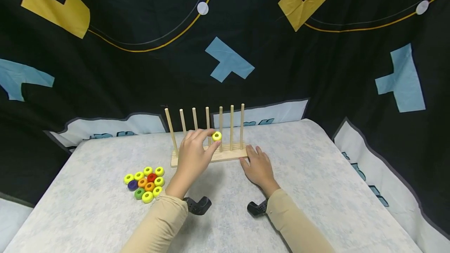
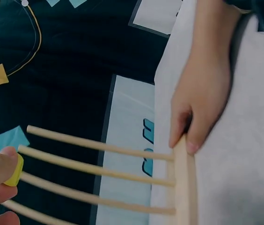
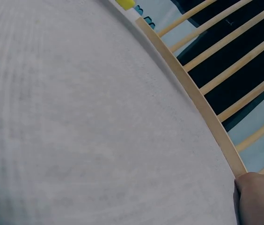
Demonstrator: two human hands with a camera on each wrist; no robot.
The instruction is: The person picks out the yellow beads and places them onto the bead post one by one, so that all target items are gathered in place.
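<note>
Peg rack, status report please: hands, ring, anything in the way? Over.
Left hand pinching a yellow ring, held up near the pegs. Right hand gripping right end of the peg rack. Nothing seen blocking tops of the pegs.

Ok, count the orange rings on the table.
2: one orange ring beside the dark blue ring, another orange ring just below the red ring. The left sleeve may hide others.

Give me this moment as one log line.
left hand: pinches yellow ring | right hand: grips right end of wooden peg rack | pegs: bare | loose rings: on table
</note>
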